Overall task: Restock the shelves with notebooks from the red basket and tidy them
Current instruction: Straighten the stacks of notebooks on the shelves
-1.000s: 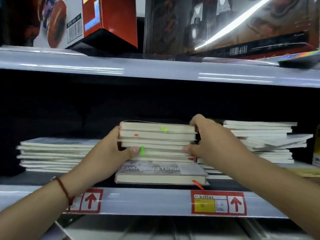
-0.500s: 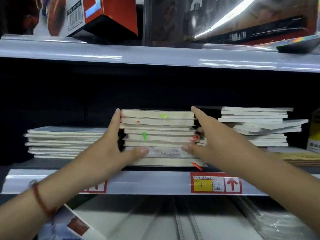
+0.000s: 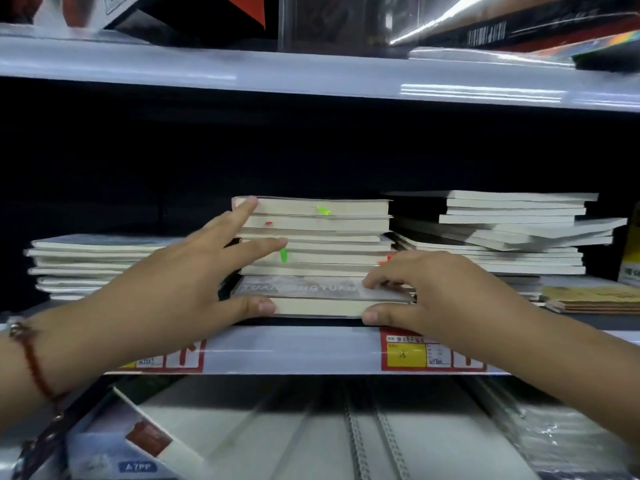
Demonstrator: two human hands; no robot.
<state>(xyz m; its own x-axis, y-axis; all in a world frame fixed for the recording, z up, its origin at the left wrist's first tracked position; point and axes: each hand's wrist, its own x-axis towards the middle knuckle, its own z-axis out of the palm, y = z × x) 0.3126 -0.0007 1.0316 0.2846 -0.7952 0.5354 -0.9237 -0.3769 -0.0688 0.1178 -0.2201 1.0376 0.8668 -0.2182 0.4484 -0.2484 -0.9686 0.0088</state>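
Observation:
A stack of cream-edged notebooks point(image 3: 322, 233) with green and red ribbon markers sits in the middle of the shelf point(image 3: 294, 351). Its bottom notebook point(image 3: 311, 296), grey-covered with lettering, sticks out toward me. My left hand point(image 3: 194, 275) lies spread against the stack's left side, fingertips on the upper notebooks and thumb on the bottom one's front edge. My right hand point(image 3: 426, 292) pinches the bottom notebook's right front corner, fingers on the cover and thumb on the edge. No red basket is in view.
Lower notebook stacks stand to the left point(image 3: 90, 265) and right point(image 3: 505, 230) of the middle one. Yellow-covered books point(image 3: 592, 296) lie at far right. Boxes fill the shelf above point(image 3: 311, 67). Wrapped goods lie on the shelf below point(image 3: 277, 431).
My right hand left the stack's right side and dropped to the bottom notebook's corner. My left hand's fingers spread higher up the stack. The view moved closer.

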